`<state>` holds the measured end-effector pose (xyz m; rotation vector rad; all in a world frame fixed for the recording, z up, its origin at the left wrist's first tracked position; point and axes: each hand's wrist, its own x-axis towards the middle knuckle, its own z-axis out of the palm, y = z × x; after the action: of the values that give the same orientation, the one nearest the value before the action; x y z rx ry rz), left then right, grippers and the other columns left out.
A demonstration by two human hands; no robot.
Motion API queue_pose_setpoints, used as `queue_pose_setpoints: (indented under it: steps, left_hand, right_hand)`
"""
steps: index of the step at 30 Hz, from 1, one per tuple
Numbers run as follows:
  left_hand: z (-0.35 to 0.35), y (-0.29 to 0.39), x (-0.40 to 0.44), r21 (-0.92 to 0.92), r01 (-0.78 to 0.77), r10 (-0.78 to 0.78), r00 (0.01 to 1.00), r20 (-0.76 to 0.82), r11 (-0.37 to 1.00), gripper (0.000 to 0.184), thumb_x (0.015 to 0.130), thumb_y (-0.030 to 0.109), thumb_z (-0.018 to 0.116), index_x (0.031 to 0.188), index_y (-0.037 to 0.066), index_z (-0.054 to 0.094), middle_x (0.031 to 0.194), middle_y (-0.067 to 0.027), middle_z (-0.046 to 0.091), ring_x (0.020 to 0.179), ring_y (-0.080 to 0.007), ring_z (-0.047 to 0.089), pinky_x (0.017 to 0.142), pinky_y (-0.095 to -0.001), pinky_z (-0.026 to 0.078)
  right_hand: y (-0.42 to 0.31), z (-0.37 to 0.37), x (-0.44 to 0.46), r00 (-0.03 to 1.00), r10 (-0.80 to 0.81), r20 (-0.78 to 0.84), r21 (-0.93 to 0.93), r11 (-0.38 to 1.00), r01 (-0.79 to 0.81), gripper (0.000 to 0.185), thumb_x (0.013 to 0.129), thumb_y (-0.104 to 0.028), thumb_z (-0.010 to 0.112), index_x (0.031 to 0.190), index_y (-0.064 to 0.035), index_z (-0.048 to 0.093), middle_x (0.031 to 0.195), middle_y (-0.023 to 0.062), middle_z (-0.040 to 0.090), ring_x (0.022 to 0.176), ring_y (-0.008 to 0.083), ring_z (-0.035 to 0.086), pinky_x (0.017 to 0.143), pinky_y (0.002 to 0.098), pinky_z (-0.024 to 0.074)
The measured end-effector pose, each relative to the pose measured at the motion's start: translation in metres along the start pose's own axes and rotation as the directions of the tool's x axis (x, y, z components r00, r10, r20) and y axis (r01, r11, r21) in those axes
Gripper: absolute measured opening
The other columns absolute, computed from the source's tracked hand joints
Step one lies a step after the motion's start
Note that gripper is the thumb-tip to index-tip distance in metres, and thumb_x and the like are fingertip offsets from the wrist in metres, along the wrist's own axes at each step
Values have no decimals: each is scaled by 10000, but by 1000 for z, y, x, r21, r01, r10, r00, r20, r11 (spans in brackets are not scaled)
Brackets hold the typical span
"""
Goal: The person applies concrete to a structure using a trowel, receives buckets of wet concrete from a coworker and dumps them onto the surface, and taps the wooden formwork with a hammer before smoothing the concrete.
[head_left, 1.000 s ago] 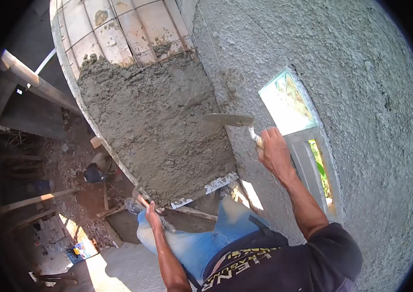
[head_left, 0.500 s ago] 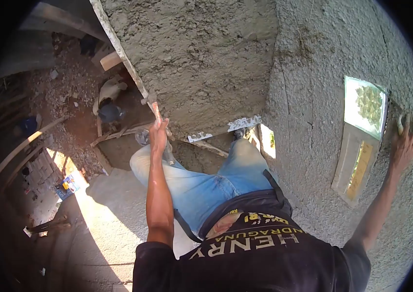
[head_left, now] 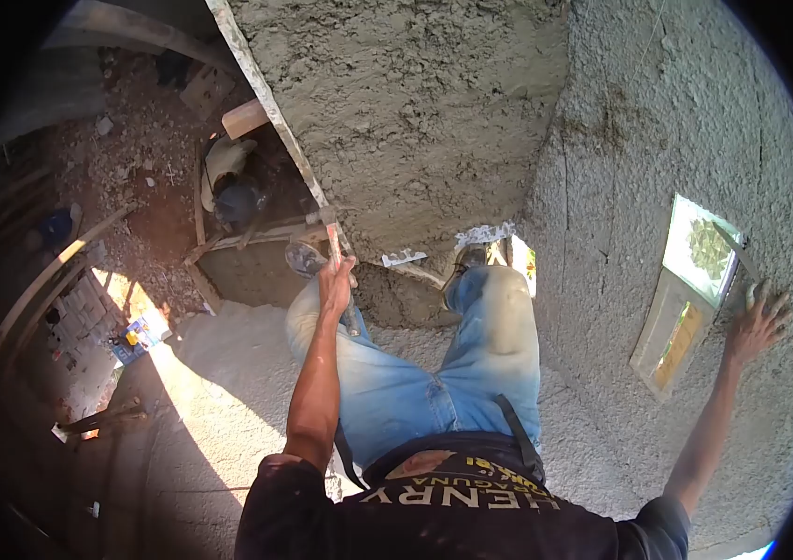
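Note:
My left hand (head_left: 336,287) is closed around the handle of a hammer (head_left: 333,238), whose head points up beside the wooden edge board (head_left: 275,107) of the wet mortar surface (head_left: 415,112). On the right, my right hand (head_left: 758,327) leans on the rough grey wall (head_left: 620,308) with its fingers spread. A trowel (head_left: 738,248) is held under that hand, between thumb and palm; its blade sticks out over the small glass window pane (head_left: 701,245). Part of the trowel's handle is hidden.
Below on the left, a person (head_left: 231,182) in a cap is bent over near wooden planks (head_left: 266,235). Rubble (head_left: 135,159) covers the lower ground. Several long poles (head_left: 60,266) stand at the left. My legs (head_left: 415,373) are beneath me, feet by the mortar's lower edge.
The right hand with the trowel has gone from over the mortar to the wall beside the window. The view has shifted down and toward the wall. The left hand still holds the hammer.

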<state>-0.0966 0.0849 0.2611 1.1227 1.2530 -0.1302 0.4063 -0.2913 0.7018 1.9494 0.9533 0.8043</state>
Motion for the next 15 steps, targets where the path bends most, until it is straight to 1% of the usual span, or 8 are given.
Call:
queue_pose_setpoints:
  steps: [3, 5, 6, 8, 11, 12, 14, 15]
  left_hand:
    - [8, -20, -9, -49, 34, -33, 999, 9, 998, 329, 885, 320, 590, 933, -4, 619, 576, -39, 519, 523, -136, 513, 529, -314, 410]
    - [14, -31, -17, -6, 39, -39, 999, 2, 999, 338, 887, 329, 591, 935, -3, 623, 570, -43, 526, 520, -140, 512, 532, -311, 405]
    - [19, -33, -19, -43, 60, -61, 998, -5, 997, 345, 888, 336, 593, 934, -4, 623, 566, -44, 525, 517, -142, 511, 531, -315, 404]
    - [28, -39, -24, -88, 89, -92, 995, -24, 992, 352, 889, 343, 594, 933, -5, 623, 562, -45, 525, 514, -145, 510, 530, -318, 402]
    - [38, -44, -26, -105, 64, -69, 997, -37, 992, 358, 892, 347, 595, 934, -8, 621, 558, -44, 523, 507, -147, 507, 521, -322, 396]
    - [43, -46, -33, -126, 96, -103, 994, -44, 987, 355, 894, 344, 596, 934, -7, 621, 554, -44, 521, 505, -148, 507, 518, -324, 393]
    - [49, -52, -47, -142, 155, -162, 986, -38, 978, 326, 898, 328, 601, 908, 3, 610, 548, -42, 512, 495, -151, 502, 510, -325, 390]
    - [48, -53, -48, -149, 151, -161, 986, -53, 977, 326, 898, 328, 601, 908, 3, 610, 548, -42, 512, 495, -151, 502, 510, -325, 390]
  right_hand:
    - [1, -1, -1, 999, 8, 37, -16, 1000, -7, 645, 881, -425, 581, 1474, -358, 334, 1582, 70, 207, 1403, 433, 253, 1044, 668, 279]
    - [2, -5, 0, 999, -14, 35, 1, 1000, 14, 665, 866, -421, 592, 1475, -351, 334, 1583, 71, 207, 1396, 432, 270, 1038, 662, 292]
    - [1, -5, 0, 999, -13, 30, 1, 1000, 13, 665, 866, -421, 592, 1475, -351, 334, 1583, 71, 207, 1396, 432, 270, 1038, 662, 292]
    - [-2, -5, 1, 999, 9, 45, 34, 999, -11, 630, 897, -364, 588, 1474, -356, 335, 1577, 76, 222, 1432, 405, 194, 1080, 665, 228]
    - [0, -4, 0, 998, 20, 67, 15, 1000, -21, 646, 892, -324, 589, 1480, -353, 325, 1582, 72, 209, 1433, 403, 194, 1077, 666, 235]
    - [5, 1, -2, 997, -6, 71, -75, 997, 11, 664, 878, -385, 566, 1488, -341, 308, 1575, 90, 223, 1389, 430, 285, 1031, 660, 304]
    - [8, -2, -3, 998, -25, 56, -67, 997, 29, 661, 882, -404, 552, 1491, -336, 303, 1575, 94, 224, 1389, 427, 289, 1029, 661, 306]
    - [5, -2, -1, 999, -28, 43, -62, 998, 31, 659, 887, -422, 537, 1494, -332, 297, 1574, 98, 224, 1389, 423, 293, 1027, 662, 309]
